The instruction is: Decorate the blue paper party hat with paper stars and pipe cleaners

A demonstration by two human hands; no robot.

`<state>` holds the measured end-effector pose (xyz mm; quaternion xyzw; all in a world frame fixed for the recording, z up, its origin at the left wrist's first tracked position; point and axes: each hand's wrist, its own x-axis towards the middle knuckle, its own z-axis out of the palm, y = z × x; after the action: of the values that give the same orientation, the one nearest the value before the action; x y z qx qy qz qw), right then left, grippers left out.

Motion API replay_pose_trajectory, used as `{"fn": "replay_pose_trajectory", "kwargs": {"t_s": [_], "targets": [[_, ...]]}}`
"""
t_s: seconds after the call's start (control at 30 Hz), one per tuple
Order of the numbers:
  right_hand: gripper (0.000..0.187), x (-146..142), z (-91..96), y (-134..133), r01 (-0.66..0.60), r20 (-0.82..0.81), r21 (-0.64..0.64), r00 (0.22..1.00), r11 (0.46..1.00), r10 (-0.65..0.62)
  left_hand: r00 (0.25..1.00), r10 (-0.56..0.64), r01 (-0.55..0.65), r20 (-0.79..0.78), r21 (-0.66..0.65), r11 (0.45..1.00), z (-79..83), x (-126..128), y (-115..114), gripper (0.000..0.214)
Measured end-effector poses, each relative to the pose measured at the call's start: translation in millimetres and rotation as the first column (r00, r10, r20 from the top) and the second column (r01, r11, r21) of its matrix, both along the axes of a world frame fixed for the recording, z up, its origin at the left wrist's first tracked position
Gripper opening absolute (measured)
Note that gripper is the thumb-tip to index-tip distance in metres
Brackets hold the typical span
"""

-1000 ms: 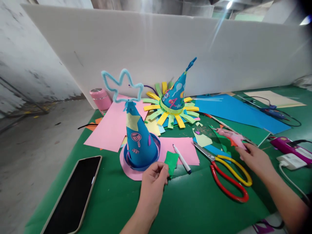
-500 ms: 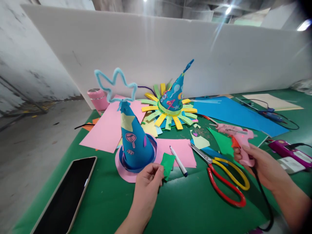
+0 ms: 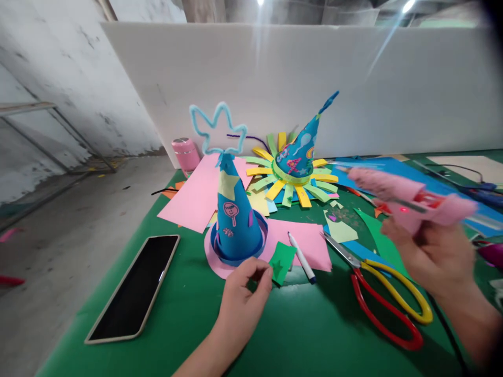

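My left hand (image 3: pixel 240 302) pinches a small green paper piece (image 3: pixel 282 262) with a star drawn on it, low over the green table mat (image 3: pixel 188 324). Just beyond it stands a blue cone hat (image 3: pixel 236 222) on a pink brim, topped by a light-blue pipe-cleaner star (image 3: pixel 215 127). My right hand (image 3: pixel 436 256) is closed around the grip of a pink glue gun (image 3: pixel 408 195), lifted above the table with its nozzle pointing left; it is motion-blurred. A white marker (image 3: pixel 302 257) lies beside the green piece.
Red-and-yellow scissors (image 3: pixel 389 303) lie under my right hand. A phone (image 3: pixel 135 288) rests at the left. A second blue cone hat (image 3: pixel 301 152) sits on yellow-green paper rays. Pink paper (image 3: pixel 196 193), blue paper, a pink cup (image 3: pixel 185 153) and a white board (image 3: pixel 275 78) stand behind.
My right hand took the pink glue gun off the table and raised it, swinging it toward the middle. My left hand kept its pinch on the green piece. The view shifted left.
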<state>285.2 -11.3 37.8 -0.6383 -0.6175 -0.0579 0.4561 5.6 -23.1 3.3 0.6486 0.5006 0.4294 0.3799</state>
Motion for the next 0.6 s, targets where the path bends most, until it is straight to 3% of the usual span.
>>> {"fn": "replay_pose_trajectory", "kwargs": {"t_s": [0.07, 0.13, 0.23, 0.4, 0.6], "targets": [[0.029, -15, -16.6, 1, -0.198, -0.119, -0.080, 0.975, 0.977, 0.188, 0.994, -0.032, 0.045, -0.102, 0.130, 0.990, 0.2, -11, -4, 0.013], [0.031, -31, -32.6, -1, -0.366, -0.278, -0.139, 0.906, 0.920, 0.318, 0.978, -0.055, 0.105, -0.200, 0.245, 0.964, -1.5, -21, -7, 0.011], [0.034, -50, -46.9, -10, -0.532, -0.445, -0.199, 0.798, 0.823, 0.408, 0.943, -0.051, 0.184, -0.328, 0.387, 0.903, -5.5, -33, -7, 0.011], [0.030, -66, -50.5, -19, -0.598, -0.374, -0.300, 0.791, 0.743, 0.485, 0.891, -0.005, 0.268, -0.454, 0.518, 0.813, -7.3, -41, 0, 0.015], [0.025, -79, -46.4, -18, -0.614, -0.298, -0.347, 0.789, 0.709, 0.537, 0.846, 0.092, 0.247, -0.525, 0.538, 0.806, -11.2, -44, 3, 0.015]]}}
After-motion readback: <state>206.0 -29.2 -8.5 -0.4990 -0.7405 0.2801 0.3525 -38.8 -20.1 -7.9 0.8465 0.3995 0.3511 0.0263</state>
